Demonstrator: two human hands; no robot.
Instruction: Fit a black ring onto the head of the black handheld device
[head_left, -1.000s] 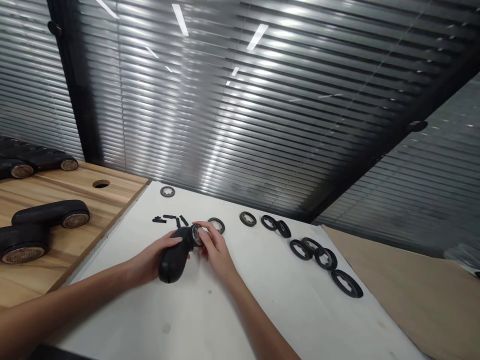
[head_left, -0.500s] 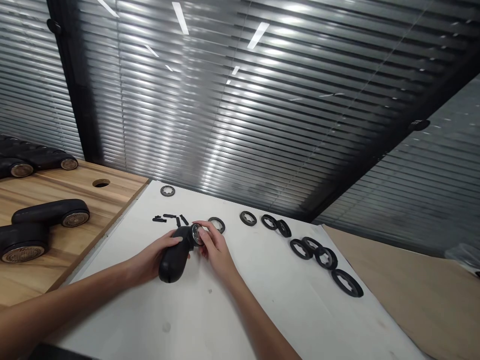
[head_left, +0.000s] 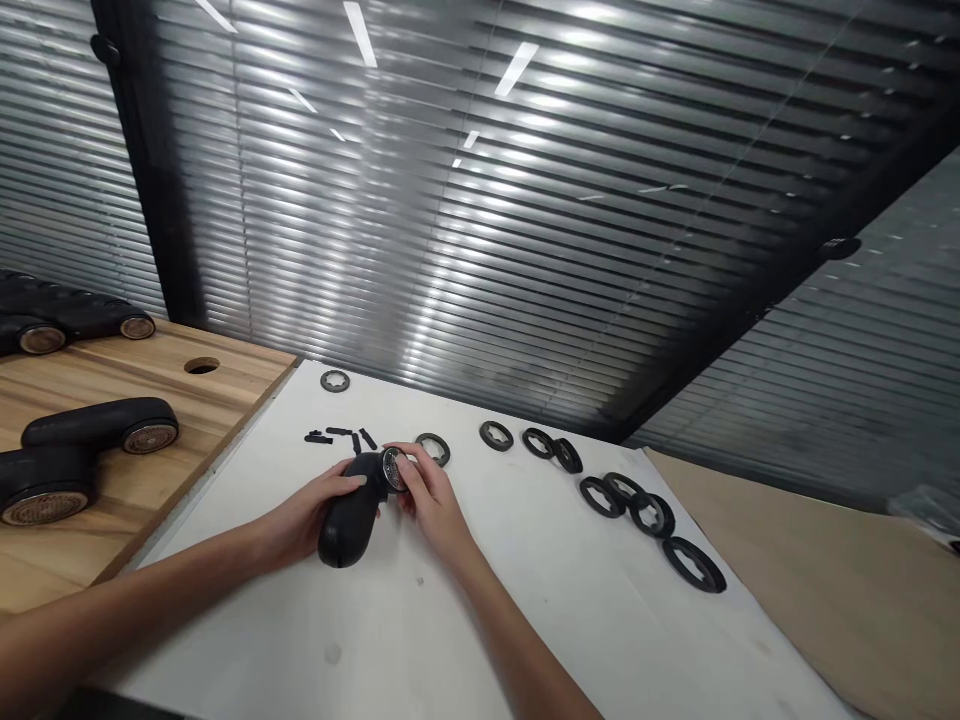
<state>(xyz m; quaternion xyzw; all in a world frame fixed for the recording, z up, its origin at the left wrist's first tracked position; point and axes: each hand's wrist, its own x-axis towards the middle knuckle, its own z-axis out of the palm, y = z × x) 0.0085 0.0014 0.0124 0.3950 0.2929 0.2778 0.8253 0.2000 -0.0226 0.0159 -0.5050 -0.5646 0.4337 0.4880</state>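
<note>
Head view shows our left hand [head_left: 306, 512] wrapped around the upper body of a black handheld device [head_left: 348, 528], thumb laid on top, while our right hand [head_left: 435, 502] pinches its round mesh head [head_left: 392, 470], one digit against the face and another over the upper rim. Both grips are closed: the left clamped on the body, the right on the head. To do this well, we judge, we should brace the body firmly and work the rim evenly with the right fingers, sparing the mesh, which could dent under one fingertip. We cannot tell how fully the head is seated. The device lies between our two palms, rounded end toward the near edge of the white counter [head_left: 480, 600]; it appears raised above the surface, closer to the left edge than the right. Just beyond, toward the far edge, lie small black pieces [head_left: 340, 431] and a notched ring [head_left: 445, 455].
</note>
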